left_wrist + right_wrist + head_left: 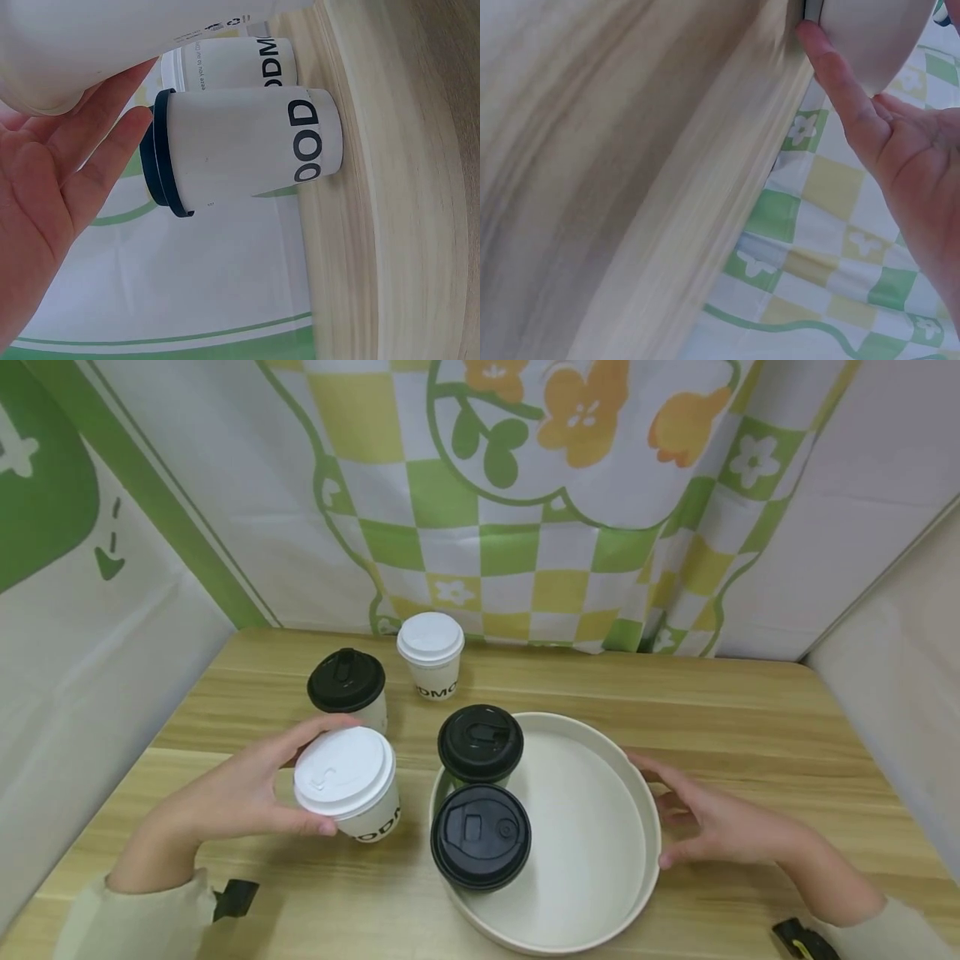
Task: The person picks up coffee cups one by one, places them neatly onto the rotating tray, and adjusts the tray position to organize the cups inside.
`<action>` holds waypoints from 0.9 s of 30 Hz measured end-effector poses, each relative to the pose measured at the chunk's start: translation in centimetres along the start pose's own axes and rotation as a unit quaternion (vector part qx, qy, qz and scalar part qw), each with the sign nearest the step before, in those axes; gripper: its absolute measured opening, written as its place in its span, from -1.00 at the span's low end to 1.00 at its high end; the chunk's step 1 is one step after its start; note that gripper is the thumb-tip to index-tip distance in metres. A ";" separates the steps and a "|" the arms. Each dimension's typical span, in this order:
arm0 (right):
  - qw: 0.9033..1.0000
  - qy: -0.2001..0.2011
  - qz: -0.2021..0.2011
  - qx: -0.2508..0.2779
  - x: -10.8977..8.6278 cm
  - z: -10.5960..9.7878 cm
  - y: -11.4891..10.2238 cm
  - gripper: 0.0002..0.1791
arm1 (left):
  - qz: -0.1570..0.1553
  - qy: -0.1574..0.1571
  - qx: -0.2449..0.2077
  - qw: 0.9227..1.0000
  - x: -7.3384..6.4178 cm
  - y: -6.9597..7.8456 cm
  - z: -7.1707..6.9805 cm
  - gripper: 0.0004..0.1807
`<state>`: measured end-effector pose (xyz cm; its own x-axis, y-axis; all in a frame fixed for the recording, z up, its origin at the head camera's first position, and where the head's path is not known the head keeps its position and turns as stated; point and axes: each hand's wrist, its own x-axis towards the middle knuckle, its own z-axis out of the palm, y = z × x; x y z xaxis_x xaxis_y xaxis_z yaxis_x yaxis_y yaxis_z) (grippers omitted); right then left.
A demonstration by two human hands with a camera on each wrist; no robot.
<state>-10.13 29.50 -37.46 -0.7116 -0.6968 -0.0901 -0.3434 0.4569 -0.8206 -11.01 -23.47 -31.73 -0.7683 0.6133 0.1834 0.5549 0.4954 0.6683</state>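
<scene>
My left hand [243, 789] grips a paper cup with a white lid [345, 772] from its left side, thumb in front and fingers behind. Whether its base touches the table I cannot tell. Just behind it stands a black-lidded paper cup [240, 142]. At the right, my right hand [723, 822] touches the outer side of a round cream tray [592, 910] with its fingertips and thumb. Inside the tray's left part stand two more black-lidded cups, a rear cup [480, 743] and a front cup [482, 839].
Another white-lidded cup [432, 652] stands near the back edge of the wooden table [750, 718]. A checked, flowered curtain [517, 552] hangs behind the table, with pale fabric walls at both sides.
</scene>
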 end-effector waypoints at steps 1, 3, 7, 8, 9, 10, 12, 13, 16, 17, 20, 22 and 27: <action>1.000 0.004 0.001 -0.001 -0.1 0.1 -0.1 0.20 | 0.000 -0.001 -0.002 1.000 0.0 0.0 0.0 0.09; 1.000 0.009 0.004 -0.004 -0.3 0.4 -0.2 0.19 | 0.001 -0.002 -0.006 1.000 0.1 -0.1 0.0 0.09; 1.000 0.020 -0.001 -0.007 -0.7 0.9 -0.6 0.17 | 0.002 -0.004 -0.009 1.000 0.1 -0.1 0.0 0.09; 1.000 0.025 -0.001 -0.009 -0.8 1.1 -0.8 0.17 | 0.001 -0.004 -0.009 1.000 0.1 -0.1 0.0 0.09; 1.000 0.028 0.000 -0.009 -0.9 1.2 -0.9 0.16 | 0.001 -0.004 -0.009 1.000 0.1 -0.1 0.1 0.09; 0.999 0.033 0.005 -0.008 -1.0 1.4 -1.0 0.16 | 0.000 -0.004 -0.008 1.000 0.2 -0.1 0.0 0.09; 0.999 0.041 0.024 -0.008 -1.1 1.8 -1.3 0.17 | -0.001 -0.003 -0.007 1.000 0.2 -0.1 0.0 0.08; 0.998 0.045 0.033 -0.008 -1.3 1.9 -1.4 0.18 | -0.001 -0.001 -0.007 1.000 0.2 -0.1 0.0 0.08; 0.997 0.052 0.050 -0.011 -1.5 2.3 -1.8 0.20 | 0.000 0.001 -0.008 1.000 0.3 -0.1 0.1 0.07; 0.997 0.054 0.048 -0.014 -1.6 2.4 -1.8 0.21 | 0.000 0.002 -0.008 1.000 0.3 -0.1 0.1 0.07; 0.997 0.059 0.036 -0.014 -1.7 2.8 -2.0 0.20 | 0.000 0.005 -0.008 1.000 0.3 -0.1 0.1 0.06; 0.998 0.063 0.028 -0.013 -1.7 3.1 -2.1 0.19 | 0.001 0.007 -0.007 1.000 0.3 0.0 0.2 0.06; 0.995 0.085 0.038 -0.030 -1.9 3.8 -2.1 0.20 | 0.000 0.009 0.000 1.000 0.3 0.1 0.1 0.08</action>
<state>-5.73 27.83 -37.70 -0.8285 -0.5578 -0.0503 -0.3166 0.5405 -0.7795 -11.18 -23.18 -31.73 -0.7737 0.6025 0.1959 0.5550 0.4955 0.6681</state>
